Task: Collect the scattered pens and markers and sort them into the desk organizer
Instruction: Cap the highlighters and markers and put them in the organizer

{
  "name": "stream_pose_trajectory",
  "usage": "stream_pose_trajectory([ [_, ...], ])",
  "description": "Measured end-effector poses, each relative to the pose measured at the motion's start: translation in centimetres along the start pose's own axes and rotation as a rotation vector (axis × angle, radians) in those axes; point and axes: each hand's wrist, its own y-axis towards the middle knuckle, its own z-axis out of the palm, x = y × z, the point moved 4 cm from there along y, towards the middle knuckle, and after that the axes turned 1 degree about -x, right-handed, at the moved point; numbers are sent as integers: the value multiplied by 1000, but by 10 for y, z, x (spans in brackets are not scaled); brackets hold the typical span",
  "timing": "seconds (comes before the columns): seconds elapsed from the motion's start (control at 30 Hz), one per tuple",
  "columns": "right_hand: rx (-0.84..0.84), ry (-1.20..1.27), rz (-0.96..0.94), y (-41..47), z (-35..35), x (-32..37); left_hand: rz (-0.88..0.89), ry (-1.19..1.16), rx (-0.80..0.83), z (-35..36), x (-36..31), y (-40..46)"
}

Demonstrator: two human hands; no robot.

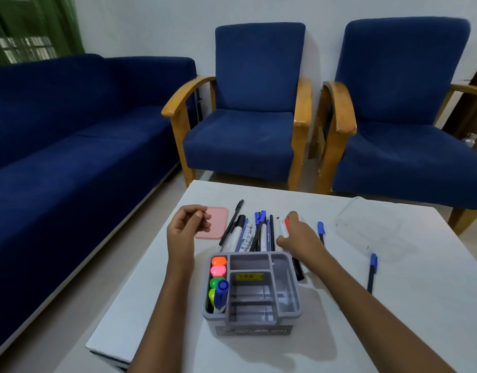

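A grey desk organizer (285,286) stands on the white table (393,319) between my arms. Its left slot holds orange, pink and green highlighters (218,270) and a blue-capped marker (220,292). Behind it lies a pile of pens and markers (255,234). My right hand (299,235) reaches over the pile's right side and touches a red and white marker (284,224); whether it grips it I cannot tell. My left hand (189,224) hovers left of the pile, fingers curled, holding nothing. Two blue-capped pens (321,230) (372,270) lie to the right.
A pink lid (218,219) lies behind my left hand. A clear plastic box (372,227) sits at the table's far right. A black marker (298,267) lies under my right wrist. A blue sofa (70,130) and two blue armchairs (245,117) stand beyond the table.
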Motion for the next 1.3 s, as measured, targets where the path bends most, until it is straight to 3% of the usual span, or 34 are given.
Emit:
stream_pose_trajectory([
  [0.13,-70,255,-34,-18,-37,3,-2,25,156,13,-32,-8],
  [0.23,-55,395,-100,-31,-66,14,92,137,400,32,-82,-15],
  [0.33,118,617,-170,-48,-81,33,352,371,674,61,-124,-28],
  [0.4,243,858,-206,-57,-81,45,570,626,773,81,-130,-34],
  [0.5,354,1159,-233,-69,-79,55,816,808,679,92,-130,-40],
  [0.6,453,1368,-185,-75,-76,59,990,801,486,84,-134,-44],
  [0.67,481,1488,-111,-75,-72,60,1026,808,458,81,-133,-46],
  [0.8,283,1526,-24,-74,-68,60,943,841,424,77,-127,-47],
  [0.97,-240,1557,-19,-71,-80,47,350,576,483,75,-119,-48],
  [1.1,-101,1479,-145,-71,-87,61,282,566,547,84,-122,-54],
  [1.3,-398,1173,-242,-78,-101,60,213,675,642,85,-121,-39],
])
